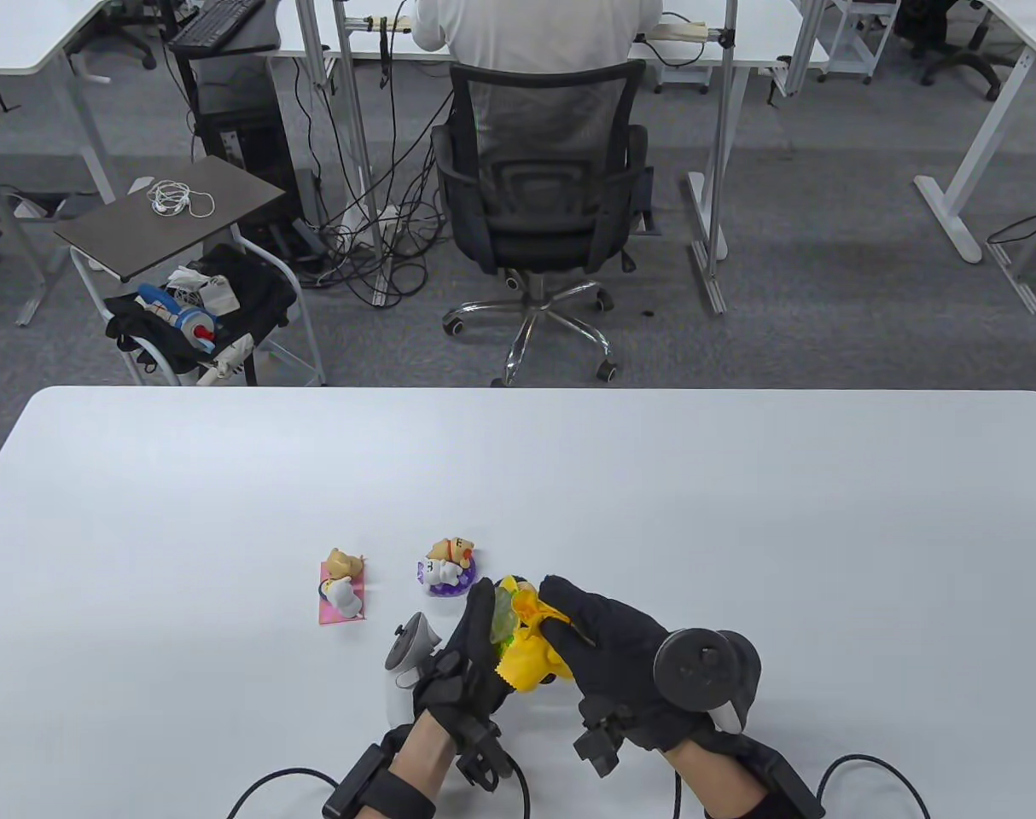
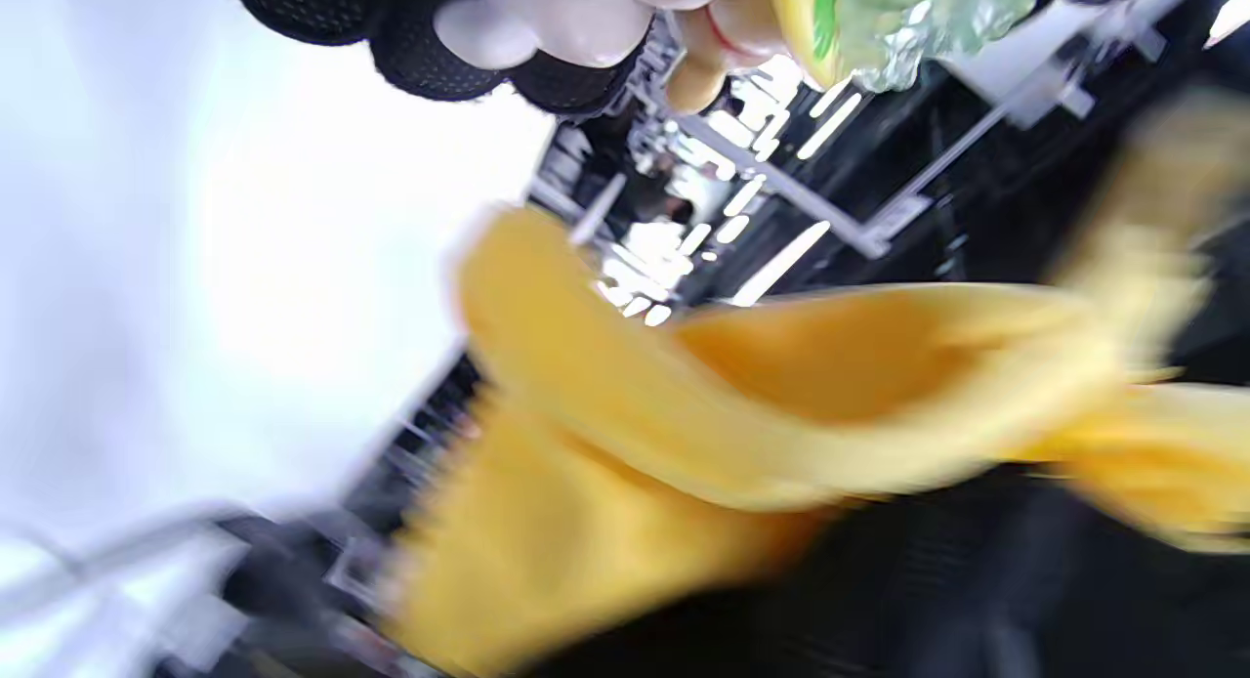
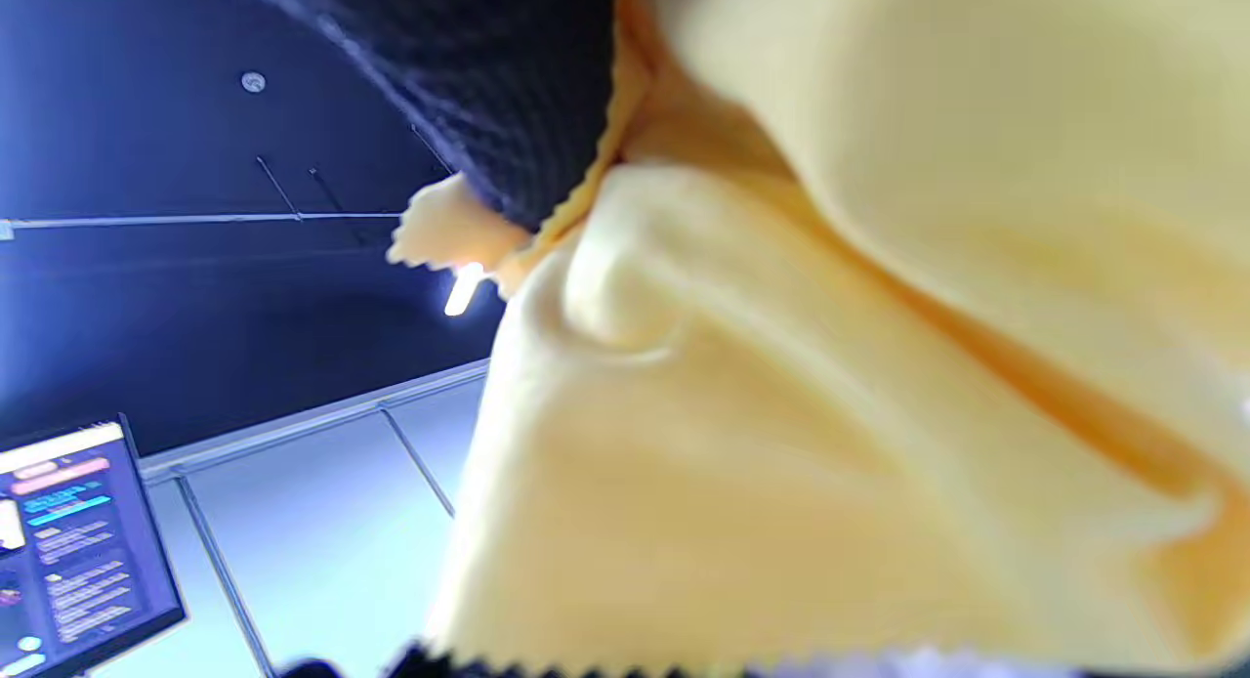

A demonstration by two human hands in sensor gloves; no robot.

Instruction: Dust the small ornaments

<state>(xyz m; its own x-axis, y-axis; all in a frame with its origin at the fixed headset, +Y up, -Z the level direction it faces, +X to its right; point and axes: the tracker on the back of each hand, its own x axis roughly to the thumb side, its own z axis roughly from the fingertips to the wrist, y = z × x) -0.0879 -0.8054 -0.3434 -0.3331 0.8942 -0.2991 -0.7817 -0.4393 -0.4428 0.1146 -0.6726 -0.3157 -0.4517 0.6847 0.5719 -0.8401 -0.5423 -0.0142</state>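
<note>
Ornaments lie two beside the left hand (image 1: 467,657): a pink-based one (image 1: 342,589) and a purple-based one (image 1: 448,567). That hand grips a green ornament (image 1: 503,621), mostly hidden by the yellow cloth (image 1: 535,648) the right hand (image 1: 608,653) pinches; its axis is unclear.

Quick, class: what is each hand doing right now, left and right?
Left hand: grips a small ornament, lifted off the table.
Right hand: holds the yellow cloth against that ornament.

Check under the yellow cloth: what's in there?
A green-and-yellow ornament, gripped by the left hand, pokes out beside the yellow cloth, which the right hand presses on it. Most of the figure is covered; its shape can't be told.
</note>
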